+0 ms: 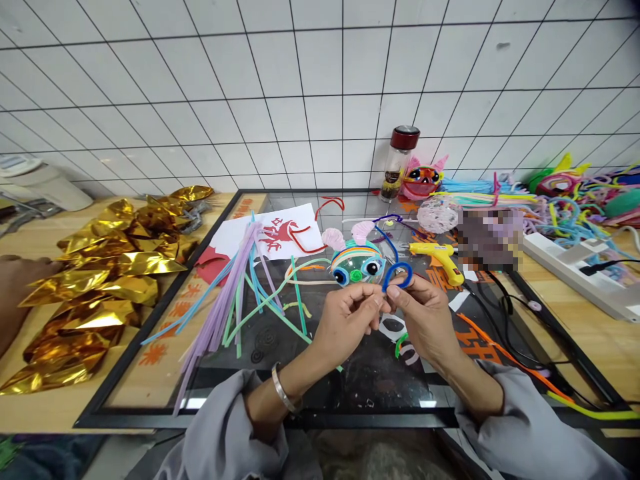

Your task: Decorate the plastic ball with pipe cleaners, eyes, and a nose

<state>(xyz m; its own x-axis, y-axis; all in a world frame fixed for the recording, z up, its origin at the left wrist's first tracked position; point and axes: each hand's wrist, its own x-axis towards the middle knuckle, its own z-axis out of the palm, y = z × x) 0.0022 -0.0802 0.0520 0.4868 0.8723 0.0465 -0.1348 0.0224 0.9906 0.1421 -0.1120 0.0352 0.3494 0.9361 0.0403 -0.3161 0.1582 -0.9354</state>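
Note:
A blue pipe cleaner (410,272), bent into a small loop at one end, is pinched between the fingertips of my right hand (425,317). My left hand (347,319) meets it at the base of that loop, its thumb and fingers closed on the same pipe cleaner. Just behind my hands sits a clear animal head (356,261) with big blue eyes, a green nose, pink ears and striped pipe cleaner bands. White and green curled pieces (394,327) lie beneath my right hand, partly hidden by it.
Purple, blue and green pipe cleaners (245,280) lie left, over a paper with a red print (280,233). A yellow glue gun (441,259), a power strip (580,273) and cables are right. A glass bottle (397,163) stands behind. Gold foil (115,267) and another person's arm (23,293) are far left.

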